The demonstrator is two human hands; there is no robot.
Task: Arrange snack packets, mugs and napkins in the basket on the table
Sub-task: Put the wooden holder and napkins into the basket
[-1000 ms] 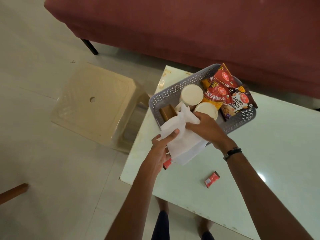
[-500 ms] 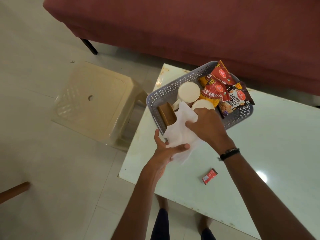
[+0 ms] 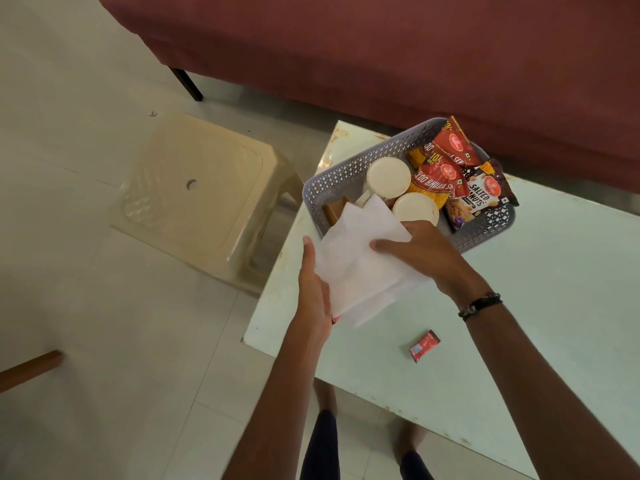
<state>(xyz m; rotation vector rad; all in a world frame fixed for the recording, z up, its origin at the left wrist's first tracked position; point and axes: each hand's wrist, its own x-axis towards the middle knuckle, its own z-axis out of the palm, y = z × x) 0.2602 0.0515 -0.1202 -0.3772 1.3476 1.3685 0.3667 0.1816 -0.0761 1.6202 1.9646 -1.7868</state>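
Both hands hold white napkins (image 3: 360, 261) over the grey basket's (image 3: 343, 174) near rim at the worktop's (image 3: 519, 306) far left corner: the left hand (image 3: 313, 289) flat beneath, straight fingers supporting; the right hand (image 3: 422, 251) grasping them from above, beside two cream mugs (image 3: 388, 176) and snack packets (image 3: 446, 171)

One grey basket (image 3: 341, 174) at twelve o'clock on one pale table (image 3: 554, 306), two upturned cream mugs (image 3: 388, 176) inside it, three snack packets (image 3: 450, 147) at its two o'clock end, one brown block (image 3: 332, 211), white napkins (image 3: 360, 265) of unclear number, one small red sachet (image 3: 424, 346) at five o'clock, two hands (image 3: 426, 251)
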